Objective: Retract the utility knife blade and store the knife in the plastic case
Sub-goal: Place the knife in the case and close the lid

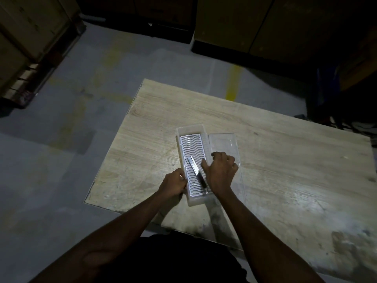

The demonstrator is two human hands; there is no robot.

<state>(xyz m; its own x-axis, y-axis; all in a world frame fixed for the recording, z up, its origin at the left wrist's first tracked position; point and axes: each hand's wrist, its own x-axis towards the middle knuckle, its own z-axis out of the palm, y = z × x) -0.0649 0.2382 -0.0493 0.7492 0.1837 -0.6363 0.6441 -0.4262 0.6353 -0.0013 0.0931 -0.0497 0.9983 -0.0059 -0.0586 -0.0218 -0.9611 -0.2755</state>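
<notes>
Head view, dim light, looking down on a pale wood-grain table (265, 139) with grey floor beyond its left edge. Plastic case (191, 139) lies open near the table's near-left part, long axis running away from the person; a white insert with wavy ridges fills its base. Clear lid (223, 142) lies flat just beside the case on its right, partly under the right hand.

Utility knife (196, 172) rests inside the case on the wavy insert, set at a slant: pale metallic end toward the far left, dark end toward the near right, passing under the right hand. Whether the blade is drawn in cannot be told at this size.

Left hand (173, 183) is curled around the case's near-left wall, fingers gripping the rim, steadying it. Right hand (221, 171) is over the case's right side, fingers bent, thumb and forefinger down at the knife's dark end; it appears to pinch the knife, though the contact itself is hidden by the hand.

Both forearms bare, reaching in from the bottom edge. Dark cabinets (244, 27) stand along the far side of the floor.
</notes>
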